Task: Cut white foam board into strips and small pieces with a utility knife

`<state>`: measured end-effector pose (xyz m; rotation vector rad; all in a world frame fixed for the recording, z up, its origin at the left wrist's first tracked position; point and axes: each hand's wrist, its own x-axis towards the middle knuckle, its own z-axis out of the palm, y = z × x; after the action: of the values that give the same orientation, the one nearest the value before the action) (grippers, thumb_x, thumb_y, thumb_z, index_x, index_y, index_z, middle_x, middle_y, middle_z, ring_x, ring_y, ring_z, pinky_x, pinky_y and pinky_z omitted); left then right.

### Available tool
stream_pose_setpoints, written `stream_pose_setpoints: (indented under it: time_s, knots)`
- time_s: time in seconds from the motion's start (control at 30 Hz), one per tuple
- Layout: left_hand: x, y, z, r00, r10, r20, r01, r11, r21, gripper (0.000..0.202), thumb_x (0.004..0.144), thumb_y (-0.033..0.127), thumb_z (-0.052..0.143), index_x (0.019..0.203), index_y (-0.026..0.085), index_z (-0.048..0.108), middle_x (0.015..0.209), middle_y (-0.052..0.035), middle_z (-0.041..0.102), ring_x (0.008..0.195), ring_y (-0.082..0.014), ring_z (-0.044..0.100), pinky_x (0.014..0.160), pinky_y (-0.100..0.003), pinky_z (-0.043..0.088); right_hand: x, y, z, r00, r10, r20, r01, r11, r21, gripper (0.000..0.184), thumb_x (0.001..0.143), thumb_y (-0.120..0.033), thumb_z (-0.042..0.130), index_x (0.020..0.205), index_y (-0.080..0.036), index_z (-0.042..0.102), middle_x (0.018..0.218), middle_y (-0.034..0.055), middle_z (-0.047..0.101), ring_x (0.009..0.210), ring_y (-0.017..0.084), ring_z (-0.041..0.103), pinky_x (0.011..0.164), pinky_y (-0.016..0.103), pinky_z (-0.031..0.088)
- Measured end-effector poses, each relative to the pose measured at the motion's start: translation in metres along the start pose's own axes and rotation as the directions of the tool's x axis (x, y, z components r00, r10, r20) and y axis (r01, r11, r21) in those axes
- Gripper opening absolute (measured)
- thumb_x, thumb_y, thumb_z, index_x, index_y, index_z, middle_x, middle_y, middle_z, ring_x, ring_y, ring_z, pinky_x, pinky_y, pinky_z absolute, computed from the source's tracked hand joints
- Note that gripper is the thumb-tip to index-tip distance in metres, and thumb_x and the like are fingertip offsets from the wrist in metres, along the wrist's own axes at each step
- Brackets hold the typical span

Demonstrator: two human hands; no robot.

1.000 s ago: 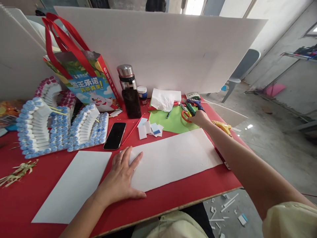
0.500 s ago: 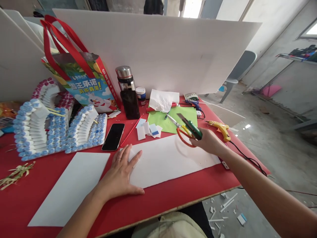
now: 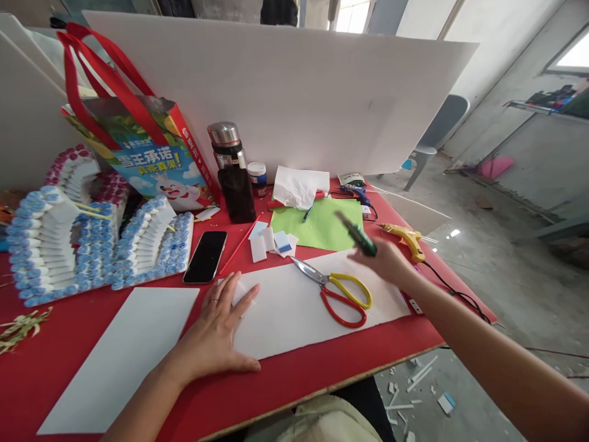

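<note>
My left hand [image 3: 216, 334] lies flat with fingers spread on the left end of a long white foam sheet [image 3: 294, 313] on the red table [image 3: 59, 350]. My right hand [image 3: 384, 261] hovers over the sheet's right end, closed around a green utility knife [image 3: 358, 234] that points up and away. Red and yellow scissors [image 3: 338, 291] lie on the sheet just left of that hand, blades toward the far left. A second white sheet [image 3: 124, 350] rests at the lower left.
Behind stand a black phone [image 3: 205, 256], green paper [image 3: 317, 224], small foam pieces [image 3: 269, 244], a flask [image 3: 224, 144], a red-handled bag [image 3: 138, 144], blue-and-white foam models [image 3: 92, 239], a yellow glue gun [image 3: 405, 236] and a tall white board [image 3: 294, 98]. Scraps litter the floor at right.
My right hand picked up the scissors and knife from the far right, brought them nearer, and set the scissors down on the sheet. It still holds the knife. The left hand stayed put.
</note>
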<state>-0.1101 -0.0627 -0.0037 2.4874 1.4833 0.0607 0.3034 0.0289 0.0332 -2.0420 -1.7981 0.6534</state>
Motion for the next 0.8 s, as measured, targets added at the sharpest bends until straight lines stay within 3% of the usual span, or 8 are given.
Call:
stream_pose_setpoints:
  time_s: [0.03,0.1,0.2,0.37,0.47,0.57,0.67,0.8]
  knots:
    - [0.000,-0.001,0.001,1.000,0.002,-0.005,-0.002,1.000,0.000,0.124,0.056,0.087,0.066,0.158,0.038,0.018,0.168,-0.0104,-0.008,0.150,-0.0504,0.006,0.115,-0.067,0.024,0.022,0.001,-0.004,0.992,0.097,-0.082,-0.098,0.995,-0.004,0.037,0.074,-0.052,0.073,0.077,-0.021,0.053,0.064,-0.0011,0.054,0.059,0.017,0.051,0.053,0.027,0.036]
    - [0.000,-0.001,0.002,1.000,-0.002,-0.003,0.002,1.000,-0.003,0.124,0.055,0.087,0.068,0.158,0.038,0.018,0.168,-0.0102,-0.008,0.150,-0.0505,0.006,0.115,-0.067,0.025,0.064,0.002,-0.011,0.933,0.342,-0.110,-0.341,0.940,0.033,0.036,0.072,-0.045,0.077,0.074,-0.021,0.052,0.057,-0.0028,0.047,0.054,0.015,0.046,0.049,0.028,0.034]
    - [-0.001,0.000,0.002,1.000,-0.012,0.011,0.013,1.000,-0.008,0.126,0.054,0.084,0.071,0.158,0.038,0.018,0.168,-0.0104,-0.008,0.150,-0.0507,0.007,0.115,-0.067,0.026,0.105,0.001,-0.013,0.909,0.396,-0.129,-0.389,0.918,0.077,0.035,0.069,-0.037,0.081,0.075,-0.019,0.052,0.056,-0.0043,0.043,0.053,0.014,0.043,0.046,0.027,0.034]
    - [-0.001,0.000,0.002,1.000,-0.008,-0.019,0.008,1.000,-0.013,0.126,0.053,0.081,0.074,0.158,0.037,0.020,0.168,-0.0101,-0.009,0.150,-0.0501,0.006,0.117,-0.067,0.023,0.119,-0.004,0.001,0.926,0.339,-0.168,-0.322,0.939,0.125,0.037,0.065,-0.032,0.083,0.081,-0.017,0.054,0.065,-0.0030,0.048,0.058,0.014,0.048,0.047,0.026,0.039]
    - [0.000,0.001,0.003,1.000,-0.005,-0.022,0.004,1.000,-0.021,0.125,0.053,0.083,0.072,0.158,0.036,0.022,0.168,-0.0112,-0.007,0.150,-0.0505,0.006,0.117,-0.067,0.023,0.122,-0.010,-0.003,0.936,0.292,-0.196,-0.273,0.955,0.119,0.030,0.065,-0.025,0.081,0.080,-0.017,0.055,0.069,-0.0005,0.052,0.062,0.016,0.052,0.051,0.027,0.042]
    - [0.002,0.005,0.003,0.999,-0.015,-0.032,0.014,1.000,-0.025,0.122,0.056,0.085,0.069,0.158,0.034,0.024,0.168,-0.0130,-0.001,0.150,-0.0505,0.008,0.117,-0.067,0.021,0.129,-0.021,-0.026,0.937,0.197,-0.289,-0.186,0.980,0.066,0.023,0.067,-0.020,0.075,0.081,-0.018,0.057,0.071,0.0007,0.054,0.067,0.017,0.052,0.059,0.029,0.043]
    - [0.006,0.011,0.002,0.997,-0.066,-0.041,0.065,0.998,-0.025,0.121,0.058,0.085,0.067,0.158,0.033,0.024,0.167,-0.0140,0.004,0.150,-0.0503,0.009,0.117,-0.066,0.022,0.132,-0.039,-0.061,0.900,0.017,-0.435,-0.082,0.988,-0.132,0.016,0.072,-0.020,0.070,0.084,-0.017,0.060,0.072,0.0033,0.054,0.069,0.019,0.050,0.063,0.031,0.042]
    - [0.010,0.014,-0.001,0.994,-0.101,-0.034,0.100,0.995,-0.025,0.120,0.056,0.085,0.068,0.157,0.034,0.027,0.167,-0.0124,0.005,0.149,-0.0512,0.010,0.116,-0.065,0.025,0.122,-0.060,-0.105,0.867,-0.106,-0.487,-0.053,0.952,-0.301,0.017,0.076,-0.018,0.065,0.093,-0.015,0.063,0.078,0.0077,0.058,0.072,0.019,0.047,0.066,0.032,0.039]
